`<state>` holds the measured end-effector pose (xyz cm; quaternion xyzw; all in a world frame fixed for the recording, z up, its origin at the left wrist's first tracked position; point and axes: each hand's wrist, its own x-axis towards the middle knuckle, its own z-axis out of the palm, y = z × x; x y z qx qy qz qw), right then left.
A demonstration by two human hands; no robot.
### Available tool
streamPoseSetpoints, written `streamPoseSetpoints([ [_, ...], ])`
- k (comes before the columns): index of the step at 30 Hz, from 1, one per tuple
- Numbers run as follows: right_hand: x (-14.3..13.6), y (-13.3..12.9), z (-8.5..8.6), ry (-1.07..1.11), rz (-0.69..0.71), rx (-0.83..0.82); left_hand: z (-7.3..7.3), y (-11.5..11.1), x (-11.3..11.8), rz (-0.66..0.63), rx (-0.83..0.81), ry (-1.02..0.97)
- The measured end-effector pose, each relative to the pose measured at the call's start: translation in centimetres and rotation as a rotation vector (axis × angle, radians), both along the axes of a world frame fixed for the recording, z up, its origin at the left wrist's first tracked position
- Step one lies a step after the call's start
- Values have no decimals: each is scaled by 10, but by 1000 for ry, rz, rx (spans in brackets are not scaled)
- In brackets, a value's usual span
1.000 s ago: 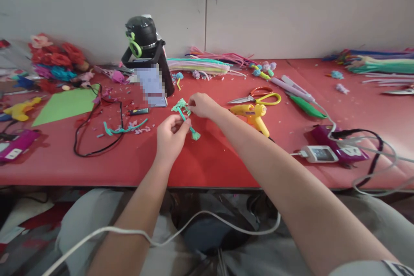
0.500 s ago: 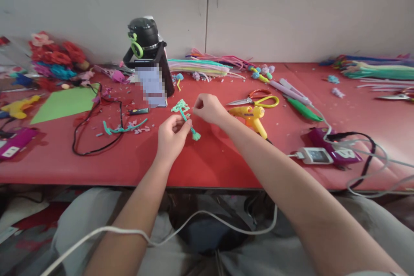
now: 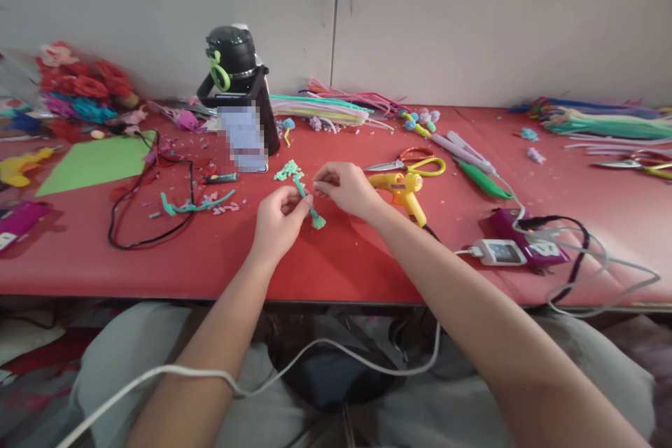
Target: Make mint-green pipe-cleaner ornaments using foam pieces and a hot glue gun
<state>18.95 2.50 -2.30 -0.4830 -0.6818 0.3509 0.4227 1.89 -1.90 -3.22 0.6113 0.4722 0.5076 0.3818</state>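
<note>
My left hand (image 3: 279,224) pinches a green pipe cleaner stem (image 3: 313,213) between thumb and fingertips. The stem slants, with a fluffy tuft at its lower right end. My right hand (image 3: 344,187) is closed in a pinch just right of the stem's upper part. Whatever is in its fingertips is too small to make out. Behind the hands lies a small pile of short green pieces (image 3: 288,170) on the red table. A yellow hot glue gun (image 3: 402,190) rests right of my right hand, with yellow-and-red-handled scissors (image 3: 420,162) behind it.
A black bottle (image 3: 234,59) stands at the back with a phone (image 3: 244,136) leaning on it. Pipe cleaner bundles (image 3: 325,108) lie along the wall. A purple power strip (image 3: 546,245) with cables sits at right, a green sheet (image 3: 97,162) at left. A white cable (image 3: 309,346) crosses my lap.
My right hand has come down slightly, its fingertips closer to the stem. My left hand keeps its pinch on the stem. The view has shifted slightly.
</note>
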Motion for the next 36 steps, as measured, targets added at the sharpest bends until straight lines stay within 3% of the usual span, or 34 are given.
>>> streamPoseSetpoints([
  [8, 8, -34, 5, 197, 25, 22, 3, -4, 2, -102, 0, -21],
  [14, 5, -37, 1, 254, 12, -82, 3, -6, 2, -125, -1, 3],
  [23, 5, -44, 2, 293, 60, -81, 8, -8, 5, -186, -12, 16],
  [31, 34, -47, 18, 58, 202, 6, 7, -7, 6, -177, 30, 76],
  [36, 49, -61, 20, -116, 165, 82, 10, -11, 12, -218, 97, 195],
])
